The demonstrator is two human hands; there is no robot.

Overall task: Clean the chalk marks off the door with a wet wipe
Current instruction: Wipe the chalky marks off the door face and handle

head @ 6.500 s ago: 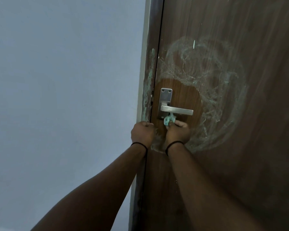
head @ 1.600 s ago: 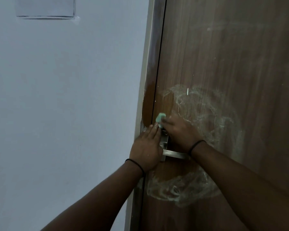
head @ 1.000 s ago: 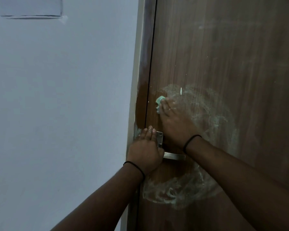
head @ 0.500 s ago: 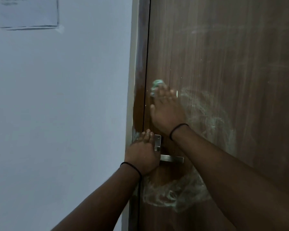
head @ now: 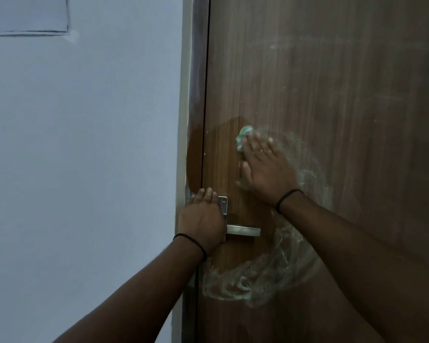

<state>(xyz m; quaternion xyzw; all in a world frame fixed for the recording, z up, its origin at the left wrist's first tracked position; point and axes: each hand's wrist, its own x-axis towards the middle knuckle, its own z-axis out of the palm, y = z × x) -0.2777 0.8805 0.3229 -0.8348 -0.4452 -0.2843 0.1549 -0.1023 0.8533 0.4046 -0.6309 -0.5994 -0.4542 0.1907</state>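
Note:
A brown wooden door (head: 332,95) fills the right half of the view. Smeared white chalk marks (head: 258,280) curve below and to the right of the handle. My right hand (head: 265,169) lies flat against the door above the handle, its straight fingers pressing a crumpled green wet wipe (head: 243,137) to the wood. A darker, wet patch lies left of the wipe. My left hand (head: 203,219) rests flat over the metal lock plate (head: 223,206), fingers straight, beside the silver lever handle (head: 244,230).
The door frame (head: 193,95) runs down the middle, with chalk smudges on it. A pale blue-grey wall (head: 84,169) takes up the left half. A sheet of paper (head: 25,13) is stuck at its top left.
My right hand slid the wipe up from the lock plate, then to the right, leaving a dark wet patch. The left hand stayed on the lock plate.

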